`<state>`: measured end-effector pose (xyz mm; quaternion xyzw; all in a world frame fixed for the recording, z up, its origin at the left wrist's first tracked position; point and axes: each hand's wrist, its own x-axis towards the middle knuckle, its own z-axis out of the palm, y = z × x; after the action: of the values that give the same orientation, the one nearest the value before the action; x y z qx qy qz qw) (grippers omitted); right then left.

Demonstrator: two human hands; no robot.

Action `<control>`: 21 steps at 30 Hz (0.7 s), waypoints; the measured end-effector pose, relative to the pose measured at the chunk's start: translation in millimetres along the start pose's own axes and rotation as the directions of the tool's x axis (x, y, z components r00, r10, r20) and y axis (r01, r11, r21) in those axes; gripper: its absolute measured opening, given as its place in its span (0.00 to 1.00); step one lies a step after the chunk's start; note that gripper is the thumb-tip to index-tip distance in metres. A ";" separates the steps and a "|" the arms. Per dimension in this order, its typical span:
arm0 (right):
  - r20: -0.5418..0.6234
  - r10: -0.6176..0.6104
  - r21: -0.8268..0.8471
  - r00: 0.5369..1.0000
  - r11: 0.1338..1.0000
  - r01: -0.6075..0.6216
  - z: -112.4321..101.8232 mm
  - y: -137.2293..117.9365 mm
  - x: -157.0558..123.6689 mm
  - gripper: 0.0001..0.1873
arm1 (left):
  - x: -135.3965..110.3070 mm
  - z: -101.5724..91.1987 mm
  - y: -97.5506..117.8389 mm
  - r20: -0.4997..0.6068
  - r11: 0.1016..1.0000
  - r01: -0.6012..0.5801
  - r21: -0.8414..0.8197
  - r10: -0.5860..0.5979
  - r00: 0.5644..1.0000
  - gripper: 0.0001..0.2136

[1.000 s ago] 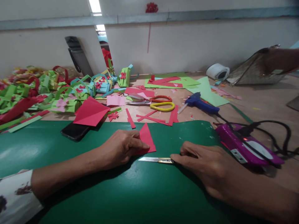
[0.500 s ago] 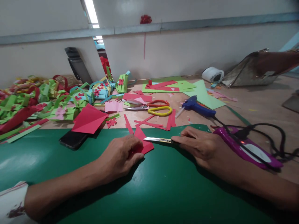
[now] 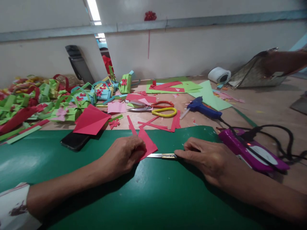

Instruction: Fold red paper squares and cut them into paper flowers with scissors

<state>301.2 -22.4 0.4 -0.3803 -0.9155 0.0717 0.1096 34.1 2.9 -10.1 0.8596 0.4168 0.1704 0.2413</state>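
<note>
My left hand (image 3: 124, 152) is closed on a folded piece of red paper (image 3: 148, 143), pinching it at its left side above the green mat (image 3: 153, 195). In my right hand (image 3: 203, 156) is a utility knife (image 3: 168, 156), its blade pointing left. The blade's tip reaches the lower edge of the red paper and is partly hidden there. Just beyond the paper lie narrow red paper strips (image 3: 155, 124). A folded red sheet (image 3: 92, 119) rests over a black phone (image 3: 75, 140) to the left of my left hand.
Scissors (image 3: 164, 111) with red and yellow handles lie past the hands. A blue glue gun (image 3: 203, 108) sits to the right, its cord near a purple power strip (image 3: 254, 153). Several paper baskets (image 3: 67, 111) are heaped at left. A bag (image 3: 263, 68) stands at back right.
The knife has moved down, from over the red paper to its lower edge. My right hand has lowered slightly, and the left hand's fingers have curled in more on the paper.
</note>
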 end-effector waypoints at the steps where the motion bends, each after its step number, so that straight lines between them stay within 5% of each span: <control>1: 0.001 -0.005 -0.001 1.000 1.000 0.005 1.1 -1.8 1.1 0.18 | 0.5 -1.0 -0.7 0.007 1.000 -0.001 -0.007 0.001 1.000 0.06; 10: 0.019 -0.047 0.003 0.999 0.999 0.047 3.5 1.2 5.7 0.20 | 9.7 -18.2 -6.6 0.199 0.986 0.042 -0.163 -0.009 0.980 0.05; 21: 0.040 -0.102 0.043 0.994 0.994 0.100 5.7 6.0 9.9 0.22 | 13.1 -20.9 -24.7 0.146 0.975 -0.166 -0.151 0.188 0.971 0.06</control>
<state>297.0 -11.5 -4.9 -0.3298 -0.9340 0.0930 0.1015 15.9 32.3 -5.3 0.8857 0.3049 0.1503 0.3163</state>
